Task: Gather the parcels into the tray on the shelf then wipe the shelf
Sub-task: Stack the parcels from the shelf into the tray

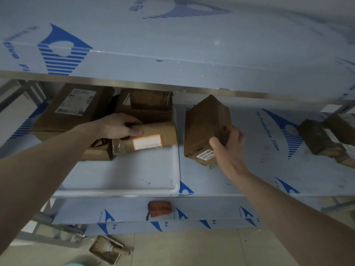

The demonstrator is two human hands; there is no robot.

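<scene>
Right grip (pixel 228 148) around tilted parcel (pixel 206 125)

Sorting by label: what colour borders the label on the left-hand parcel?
Orange, on the parcel; head view.

The shelf film (pixel 269 131) reads "PE Protective Film" in blue beside a blue logo; the same words, cut short, show on the film above and below. The white sticker (pixel 206 154) on the brown box (pixel 207 123) reads about "80-2-3205". Other parcels' labels are too blurred to read.
</scene>
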